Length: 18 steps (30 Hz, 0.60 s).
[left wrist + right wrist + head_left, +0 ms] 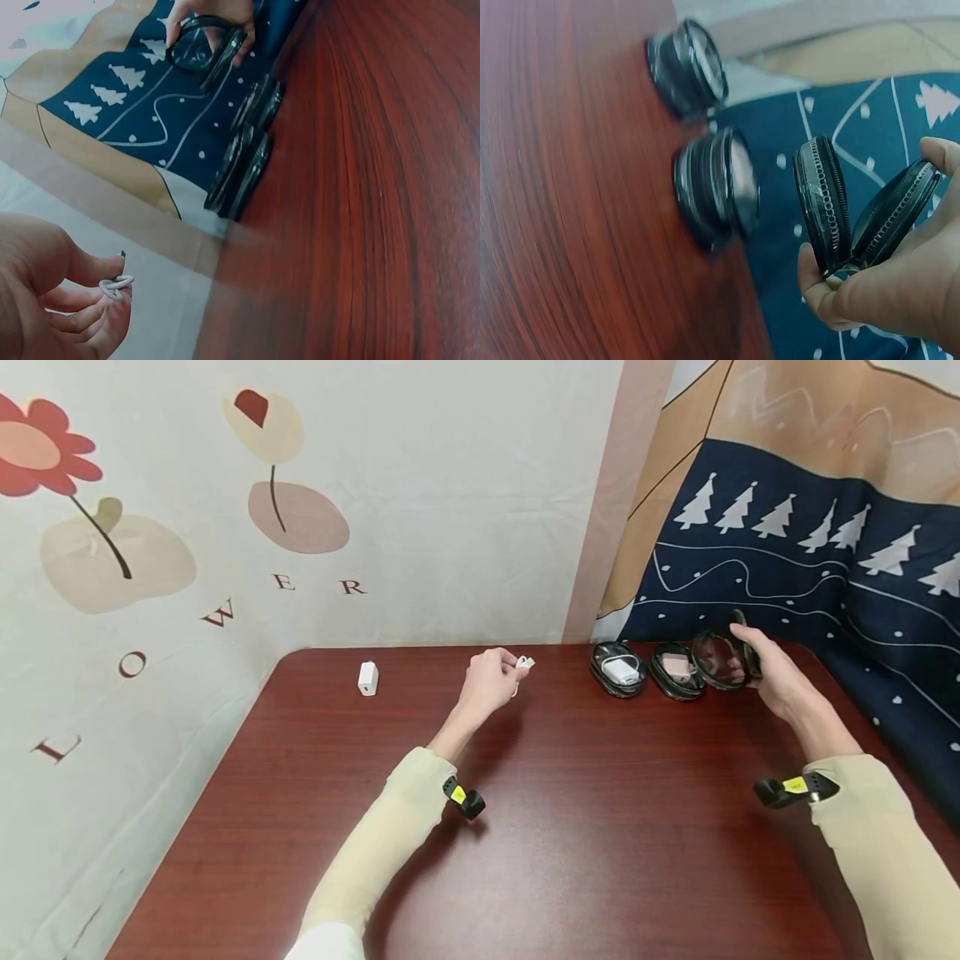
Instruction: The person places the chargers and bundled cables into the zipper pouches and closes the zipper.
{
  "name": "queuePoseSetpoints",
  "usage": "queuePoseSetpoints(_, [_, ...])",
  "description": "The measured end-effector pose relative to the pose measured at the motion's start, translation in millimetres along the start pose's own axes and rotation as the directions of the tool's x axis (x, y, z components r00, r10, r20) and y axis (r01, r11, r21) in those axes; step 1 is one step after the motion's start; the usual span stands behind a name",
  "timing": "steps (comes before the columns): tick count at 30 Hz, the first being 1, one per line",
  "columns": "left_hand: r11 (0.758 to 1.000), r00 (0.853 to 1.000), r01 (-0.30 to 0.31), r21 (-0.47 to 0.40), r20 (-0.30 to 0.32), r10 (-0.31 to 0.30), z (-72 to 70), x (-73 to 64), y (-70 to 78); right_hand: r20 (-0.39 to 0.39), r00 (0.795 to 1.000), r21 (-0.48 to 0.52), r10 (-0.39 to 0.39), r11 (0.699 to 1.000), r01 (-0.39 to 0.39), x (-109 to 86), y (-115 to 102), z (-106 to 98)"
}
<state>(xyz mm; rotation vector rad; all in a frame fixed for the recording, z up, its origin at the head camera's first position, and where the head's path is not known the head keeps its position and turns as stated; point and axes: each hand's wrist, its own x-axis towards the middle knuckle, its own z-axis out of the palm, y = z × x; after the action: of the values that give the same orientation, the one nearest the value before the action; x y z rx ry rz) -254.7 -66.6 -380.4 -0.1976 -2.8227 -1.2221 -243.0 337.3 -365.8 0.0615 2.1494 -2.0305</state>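
Note:
My left hand (pixel 489 682) pinches a small coiled white cable (pixel 525 663) above the back of the table; the coil (pixel 116 286) shows at the fingertips in the left wrist view. My right hand (pixel 780 681) grips a round black zip case (pixel 718 662) at the table's back right. Its two halves stand apart in a V, with the zip teeth (pixel 829 206) showing in the right wrist view. Left of it sit two similar round cases. The nearer one (pixel 678 672) shows a pinkish block through its clear lid, the farther one (pixel 618 670) a white block and cable.
A white charger plug (pixel 368 678) stands alone at the table's back left. The dark red wooden table (pixel 585 827) meets a pale printed cloth (pixel 465 527) behind it and a navy cloth with white trees (pixel 795 560) at the right.

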Motion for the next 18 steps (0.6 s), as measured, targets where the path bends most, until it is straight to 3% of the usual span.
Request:
queuePoseSetpoints(9, [0.998,0.999,-0.019,-0.059,0.029,0.020,0.1,-10.8,14.0,0.028,0.999,0.084,-0.020,0.996,0.017,-7.7,-7.3,29.0])
queuePoseSetpoints(18, [0.988,0.998,-0.050,-0.143,0.020,0.054,2.3,-18.7,26.3,0.118,0.993,-0.042,-0.030,0.999,0.036,-10.1,-7.4,65.3])
